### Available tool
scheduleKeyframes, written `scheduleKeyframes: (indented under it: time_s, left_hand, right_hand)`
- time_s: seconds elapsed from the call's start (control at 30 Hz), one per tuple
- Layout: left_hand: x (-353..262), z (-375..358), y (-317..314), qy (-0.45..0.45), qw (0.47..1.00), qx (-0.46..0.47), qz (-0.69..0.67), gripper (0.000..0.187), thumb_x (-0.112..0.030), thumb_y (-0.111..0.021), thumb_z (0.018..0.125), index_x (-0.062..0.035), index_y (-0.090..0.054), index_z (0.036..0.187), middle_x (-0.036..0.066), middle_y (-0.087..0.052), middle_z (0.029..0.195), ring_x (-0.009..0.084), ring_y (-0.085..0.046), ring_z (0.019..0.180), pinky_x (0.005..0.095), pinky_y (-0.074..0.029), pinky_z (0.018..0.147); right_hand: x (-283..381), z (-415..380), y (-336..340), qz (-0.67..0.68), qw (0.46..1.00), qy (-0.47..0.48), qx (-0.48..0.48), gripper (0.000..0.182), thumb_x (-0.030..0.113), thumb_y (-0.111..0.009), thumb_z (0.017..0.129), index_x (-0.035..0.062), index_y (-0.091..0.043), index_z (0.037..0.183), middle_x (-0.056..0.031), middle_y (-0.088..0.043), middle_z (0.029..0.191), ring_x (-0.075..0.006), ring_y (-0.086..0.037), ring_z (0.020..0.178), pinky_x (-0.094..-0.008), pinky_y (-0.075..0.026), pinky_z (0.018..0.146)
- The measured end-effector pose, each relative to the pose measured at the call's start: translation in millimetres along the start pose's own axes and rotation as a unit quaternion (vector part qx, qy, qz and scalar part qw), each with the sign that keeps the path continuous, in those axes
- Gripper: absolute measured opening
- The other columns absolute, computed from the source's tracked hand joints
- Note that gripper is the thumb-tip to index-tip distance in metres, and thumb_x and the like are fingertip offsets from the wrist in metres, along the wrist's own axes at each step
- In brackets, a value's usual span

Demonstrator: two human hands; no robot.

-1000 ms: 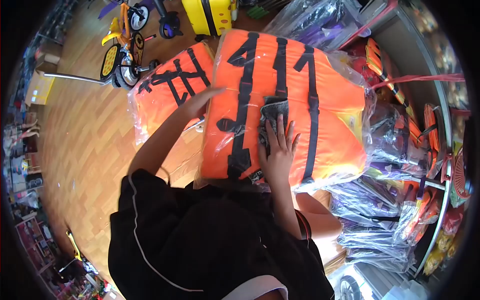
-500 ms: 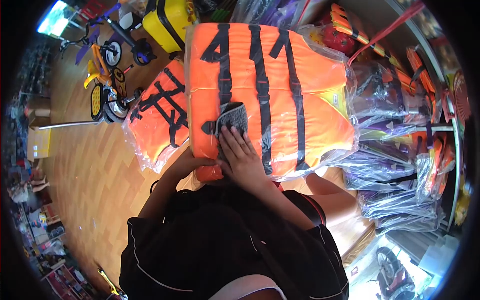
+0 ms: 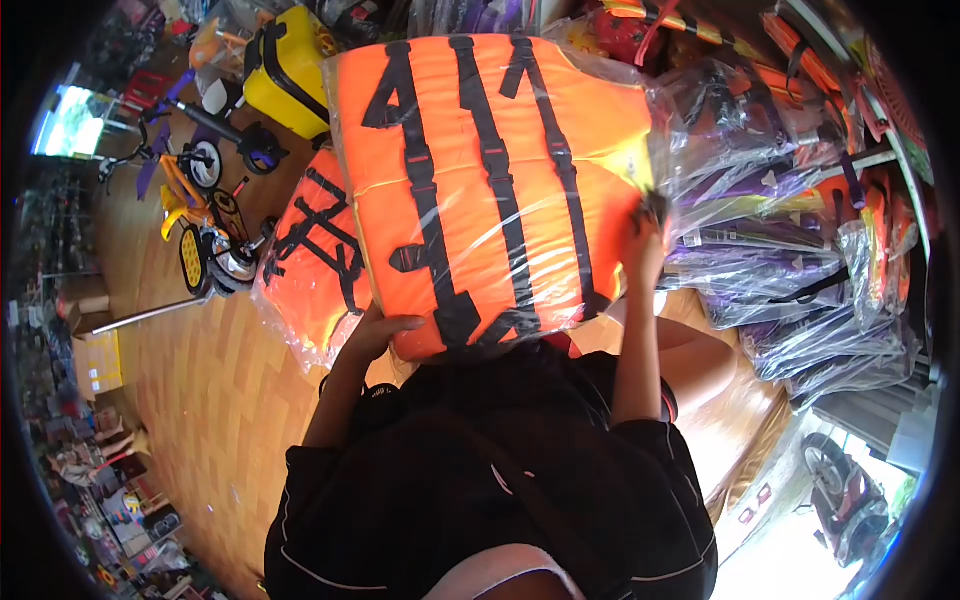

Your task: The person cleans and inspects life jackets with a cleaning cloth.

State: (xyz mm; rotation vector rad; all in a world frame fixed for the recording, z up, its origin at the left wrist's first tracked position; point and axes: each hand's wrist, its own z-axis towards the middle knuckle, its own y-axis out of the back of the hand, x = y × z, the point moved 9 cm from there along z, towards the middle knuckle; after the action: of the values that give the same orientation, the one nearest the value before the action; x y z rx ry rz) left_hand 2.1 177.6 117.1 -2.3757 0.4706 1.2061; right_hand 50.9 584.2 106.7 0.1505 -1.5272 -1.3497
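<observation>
An orange life jacket [image 3: 465, 215] with black straps and buckles lies across my lap inside a clear plastic bag. My left hand [image 3: 374, 335] grips its lower left corner, thumb on top and the other fingers hidden behind the edge. At the jacket's right edge, near the yellow neck patch, my right hand [image 3: 643, 250] is closed around a dark grey cloth [image 3: 653, 208]. The cloth is bunched and somewhat blurred, and only a little of it shows above the fingers. A second bagged orange life jacket [image 3: 312, 250] is to the left, partly behind the first.
A small orange bicycle [image 3: 200, 215] stands on the wooden floor [image 3: 200, 400] at the left, near a yellow case [image 3: 287, 80]. Many plastic-wrapped purple packages [image 3: 760, 230] are stacked on the right. A cardboard box [image 3: 98, 362] sits at far left.
My right hand has carried the grey cloth from the jacket's lower left part to its right edge. The left hand keeps its hold on the corner. The view has shifted slightly.
</observation>
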Motion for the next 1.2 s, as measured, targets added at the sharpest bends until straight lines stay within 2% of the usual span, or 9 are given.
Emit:
scheduleKeyframes:
  time_s: [0.1,0.23,0.33,0.43,0.5,0.57,0.77,0.83,1.2]
  left_hand:
    - [-8.0,0.0,2.2,-0.038,0.998,-0.008,0.04,0.056,-0.001,-0.065,0.064,-0.0013,-0.041,0.116,0.005,-0.051,0.107,0.0164,-0.048,0.101,0.0291,-0.039,0.084]
    - [-1.0,1.0,-1.5,0.025,0.999,-0.012,-0.029,0.056,-0.001,-0.066,0.064,-0.0007,-0.041,0.115,0.006,-0.052,0.106,0.0159,-0.048,0.101,0.0282,-0.038,0.084]
    - [-5.8,1.1,-1.9,0.02,0.999,-0.034,0.002,0.058,-0.002,-0.066,0.065,-0.0004,-0.039,0.117,0.007,-0.052,0.105,0.0168,-0.049,0.099,0.0293,-0.039,0.084]
    - [-18.2,2.7,-11.6,0.041,0.989,-0.025,0.14,0.059,-0.004,-0.066,0.067,-0.0004,-0.037,0.118,0.009,-0.051,0.107,0.0182,-0.049,0.101,0.0311,-0.038,0.086]
    - [-23.8,5.0,-26.0,0.01,0.996,-0.012,0.088,0.06,-0.007,-0.067,0.067,0.0,-0.036,0.119,0.01,-0.049,0.111,0.0196,-0.046,0.105,0.0319,-0.037,0.089]
    - [-48.0,6.2,-31.3,-0.148,0.979,-0.001,0.14,0.063,-0.009,-0.068,0.066,0.0001,-0.035,0.119,0.011,-0.046,0.116,0.0207,-0.044,0.108,0.0317,-0.037,0.09]
    - [-42.2,1.1,-24.7,-0.125,0.979,0.013,0.16,0.061,-0.008,-0.068,0.068,-0.0027,-0.036,0.121,0.007,-0.046,0.116,0.0162,-0.044,0.106,0.0293,-0.038,0.087]
    - [-24.5,6.0,-20.9,-0.028,0.99,0.02,0.139,0.058,-0.008,-0.067,0.068,-0.0025,-0.039,0.118,0.006,-0.05,0.11,0.0151,-0.047,0.101,0.0288,-0.039,0.085]
    - [-17.8,8.7,-26.8,-0.025,0.994,0.024,0.105,0.055,-0.012,-0.067,0.069,-0.001,-0.041,0.117,0.009,-0.051,0.109,0.018,-0.049,0.101,0.0303,-0.04,0.086]
  right_hand:
    - [-111.6,-16.4,12.5,0.136,0.97,-0.201,0.036,0.027,0.017,-0.047,0.074,0.005,-0.061,0.093,-0.0139,-0.062,0.081,-0.0214,-0.058,0.074,-0.0323,-0.044,0.068]
    - [-99.3,-38.2,103.0,0.335,0.88,-0.235,-0.24,0.029,0.018,-0.048,0.082,-0.0059,-0.059,0.093,-0.0095,-0.061,0.079,-0.0125,-0.054,0.067,-0.0261,-0.044,0.061]
    - [72.8,-33.4,144.7,0.397,0.887,-0.027,-0.235,0.028,0.01,-0.04,0.085,-0.0059,-0.053,0.104,-0.0109,-0.059,0.093,-0.0148,-0.056,0.08,-0.0257,-0.044,0.071]
    - [181.3,-72.4,61.8,0.377,0.913,0.13,0.089,0.037,0.003,-0.046,0.079,-0.0039,-0.044,0.115,-0.0143,-0.055,0.104,-0.0208,-0.055,0.094,-0.0286,-0.043,0.076]
    - [265.9,-124.5,33.4,0.169,0.867,0.45,0.13,0.05,0.001,-0.054,0.065,0.0009,-0.046,0.114,-0.013,-0.045,0.119,-0.0246,-0.042,0.112,-0.0353,-0.038,0.09]
    - [288.0,-150.7,-0.9,0.126,0.84,0.492,0.192,0.049,0.005,-0.054,0.066,0.0011,-0.046,0.114,-0.0103,-0.039,0.126,-0.0244,-0.036,0.117,-0.0375,-0.036,0.093]
    - [297.4,-118.8,-20.7,0.132,0.855,0.475,0.163,0.046,0.003,-0.054,0.068,0.003,-0.047,0.114,-0.0097,-0.043,0.123,-0.0254,-0.04,0.115,-0.0368,-0.037,0.092]
    - [300.7,-103.5,-26.7,0.14,0.857,0.471,0.155,0.042,0.003,-0.053,0.07,0.0009,-0.048,0.112,-0.0113,-0.044,0.121,-0.0269,-0.041,0.113,-0.0368,-0.037,0.091]
    - [261.2,-18.3,-42.0,0.109,0.941,0.316,0.049,0.032,0.004,-0.05,0.073,0.0009,-0.053,0.105,-0.0141,-0.05,0.114,-0.0282,-0.05,0.101,-0.0345,-0.043,0.083]
